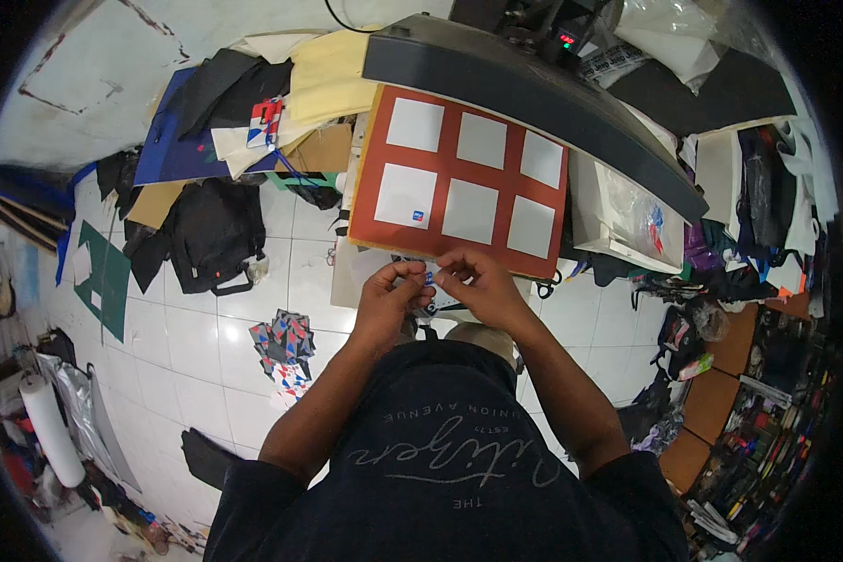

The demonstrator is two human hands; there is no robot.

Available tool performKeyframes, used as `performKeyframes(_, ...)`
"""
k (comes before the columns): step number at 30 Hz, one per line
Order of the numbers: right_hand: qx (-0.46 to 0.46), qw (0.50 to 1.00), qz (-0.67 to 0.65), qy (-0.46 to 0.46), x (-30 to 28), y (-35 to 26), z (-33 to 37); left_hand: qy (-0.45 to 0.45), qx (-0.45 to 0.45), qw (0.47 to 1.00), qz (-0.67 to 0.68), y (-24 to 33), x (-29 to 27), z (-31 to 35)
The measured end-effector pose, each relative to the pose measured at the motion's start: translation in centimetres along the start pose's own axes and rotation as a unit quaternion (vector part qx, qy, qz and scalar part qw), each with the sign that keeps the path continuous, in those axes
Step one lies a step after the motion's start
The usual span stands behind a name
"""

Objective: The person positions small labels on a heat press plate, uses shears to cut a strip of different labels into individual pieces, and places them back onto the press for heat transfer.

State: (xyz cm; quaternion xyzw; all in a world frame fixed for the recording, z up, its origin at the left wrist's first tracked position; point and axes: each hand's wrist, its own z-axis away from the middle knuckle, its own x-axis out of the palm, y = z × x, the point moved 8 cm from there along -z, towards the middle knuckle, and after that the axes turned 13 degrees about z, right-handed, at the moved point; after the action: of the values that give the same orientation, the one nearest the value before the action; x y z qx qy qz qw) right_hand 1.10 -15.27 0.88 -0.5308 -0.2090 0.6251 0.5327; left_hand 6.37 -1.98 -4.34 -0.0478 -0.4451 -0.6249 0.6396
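Both hands meet just in front of the near edge of a heat press. My left hand (393, 292) pinches a small blue-and-white label (430, 278) between thumb and fingers. From the other side, the fingertips of my right hand (478, 286) grip the same label. Beyond them lies the press's reddish-brown pad (421, 239), bearing white square pieces (470, 211) in two rows. One near-left white square (406, 192) carries a small blue label (418, 216) near its lower right corner; the other squares look plain.
The dark upper plate (534, 103) of the press hangs over the pad's far right side. A white box with clear plastic (628, 215) stands to the right. On the tiled floor lie a black bag (217, 234) and a pile of patterned pieces (284, 345). Shelves (759, 412) line the right.
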Motion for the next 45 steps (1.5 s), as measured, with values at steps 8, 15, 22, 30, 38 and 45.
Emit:
performKeyframes(8, 0.021, 1.0, -0.014, 0.018, 0.2, 2.7, 0.5, 0.005, -0.013, 1.0, -0.011, -1.4, 0.9, -0.7)
performKeyframes(15, 0.01, 0.996, -0.069, 0.049, 0.1, 3.7, 0.7, 0.001, -0.082, 0.997, 0.007, -3.1, 0.9, -0.9)
performKeyframes(22, 0.019, 0.992, -0.113, 0.053, 0.6, 4.8, 1.1, -0.003, -0.126, 0.987, 0.097, -4.6, 1.1, -0.9)
performKeyframes(30, 0.028, 0.995, 0.078, 0.046, -2.0, 4.7, -0.3, 0.022, -0.134, 0.987, 0.087, -5.5, 0.5, -1.3)
performKeyframes(38, 0.036, 0.954, 0.29, -0.063, -7.6, 8.1, -6.3, 0.049, -0.128, 0.988, 0.07, -6.0, -2.2, -1.5)
performKeyframes(45, 0.015, 0.938, 0.343, -0.047, -6.7, 8.1, -7.6, 0.073, -0.121, 0.987, 0.078, -5.9, -4.0, -0.8)
